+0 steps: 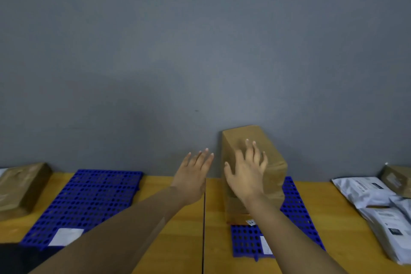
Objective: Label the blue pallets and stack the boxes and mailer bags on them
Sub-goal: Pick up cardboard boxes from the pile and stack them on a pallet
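A: Layout?
B: Worktop [178,240] carries two blue pallets. Box stack [273,162] sits on the right pallet [293,207], long axis running to the wall. Left pallet [89,198], left of the stack, labelled, not loaded. Mailer bags [364,191] right of the stack, well apart.
A: Grips?
B: Both spread, holding nothing. Right grip [246,176] over the stack's near face, contact unclear; left grip [193,173] just left of it.

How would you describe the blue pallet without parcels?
On the yellow wooden table by the grey wall lie two blue perforated plastic pallets. Take the left pallet: it bears only a white label, whereas the right pallet carries stacked brown cardboard boxes.
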